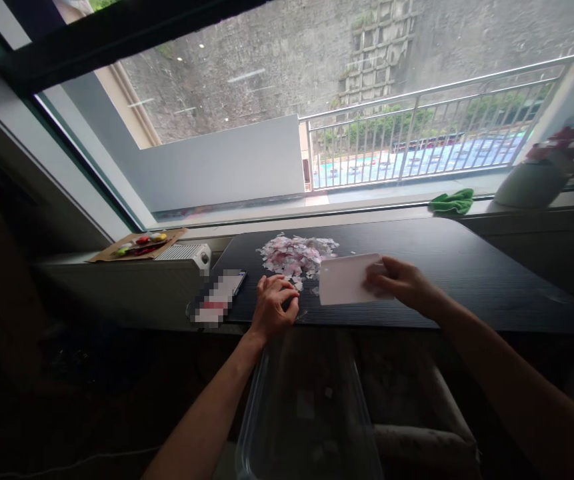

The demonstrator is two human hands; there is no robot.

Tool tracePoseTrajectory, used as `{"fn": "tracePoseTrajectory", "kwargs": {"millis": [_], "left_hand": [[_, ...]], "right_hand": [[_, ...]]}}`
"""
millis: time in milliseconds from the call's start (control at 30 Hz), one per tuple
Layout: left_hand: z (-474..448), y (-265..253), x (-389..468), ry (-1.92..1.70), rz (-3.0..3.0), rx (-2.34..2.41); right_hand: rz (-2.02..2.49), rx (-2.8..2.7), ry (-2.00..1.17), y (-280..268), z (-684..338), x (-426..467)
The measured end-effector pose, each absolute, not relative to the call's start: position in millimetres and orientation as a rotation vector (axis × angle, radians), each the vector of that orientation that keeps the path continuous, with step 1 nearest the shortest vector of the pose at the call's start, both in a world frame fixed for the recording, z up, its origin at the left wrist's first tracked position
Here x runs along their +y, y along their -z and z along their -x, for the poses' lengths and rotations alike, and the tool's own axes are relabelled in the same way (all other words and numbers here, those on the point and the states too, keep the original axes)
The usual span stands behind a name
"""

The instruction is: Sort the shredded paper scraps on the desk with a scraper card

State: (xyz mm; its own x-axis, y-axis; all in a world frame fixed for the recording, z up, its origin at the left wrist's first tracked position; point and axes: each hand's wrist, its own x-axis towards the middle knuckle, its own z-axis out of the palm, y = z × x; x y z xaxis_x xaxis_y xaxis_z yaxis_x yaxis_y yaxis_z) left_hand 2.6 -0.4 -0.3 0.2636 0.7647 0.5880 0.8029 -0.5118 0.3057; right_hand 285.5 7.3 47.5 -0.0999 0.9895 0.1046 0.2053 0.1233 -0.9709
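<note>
My right hand (397,281) is closed on the right edge of a stiff white card (341,280), a flat rectangular piece held tilted over the black table (407,247). Its fingers are slightly blurred. Left of the card lies a heap of small torn paper scraps (297,253), whitish and pink. My left hand (275,303) rests at the near side of the heap, fingers bent and the thumb apart from them, with nothing visible in its grip. A few loose scraps lie between the hand and the card. Below the table edge stands a clear plastic bin (251,427) with some scraps inside.
A phone (217,297), partly pixelated, lies at the table's left edge. A radiator (181,257) carries brown paper (107,250) with colourful items. On the sill are a green cloth (451,201) and a whitish container (534,180). A padded chair (421,433) stands beside the bin.
</note>
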Motion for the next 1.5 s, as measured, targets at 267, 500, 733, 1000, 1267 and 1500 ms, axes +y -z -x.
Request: {"fn": "tracePoseTrajectory", "kwargs": {"millis": [267, 500, 733, 1000, 1267, 1500], "left_hand": [[-1.0, 0.2, 2.1, 1.252, 2.391, -1.627], [-1.1, -0.9, 2.8, 1.307, 2.379, -1.647], [-1.8, -0.9, 1.9, 1.280, 2.386, -1.647], [-2.0, -0.8, 2.4, 1.290, 2.384, -1.623], [-2.6, -1.3, 1.6, 1.287, 2.384, -1.631], [-0.3, 1.7, 7.1, 1.285, 2.369, -1.671]], "right_hand": [[1.349, -1.333, -1.045, -26.3, -255.1, 26.6], [1.435, -1.289, -1.036, -23.3, -259.8, 29.4], [1.474, -1.350, -1.164, -28.3, -252.5, 16.0], [1.408, -1.274, -1.314, -27.9, -255.4, 7.2], [1.354, -1.290, -1.362, -33.7, -260.9, -6.6], [1.366, -1.328, -1.024, -21.4, -266.8, 4.3]]}}
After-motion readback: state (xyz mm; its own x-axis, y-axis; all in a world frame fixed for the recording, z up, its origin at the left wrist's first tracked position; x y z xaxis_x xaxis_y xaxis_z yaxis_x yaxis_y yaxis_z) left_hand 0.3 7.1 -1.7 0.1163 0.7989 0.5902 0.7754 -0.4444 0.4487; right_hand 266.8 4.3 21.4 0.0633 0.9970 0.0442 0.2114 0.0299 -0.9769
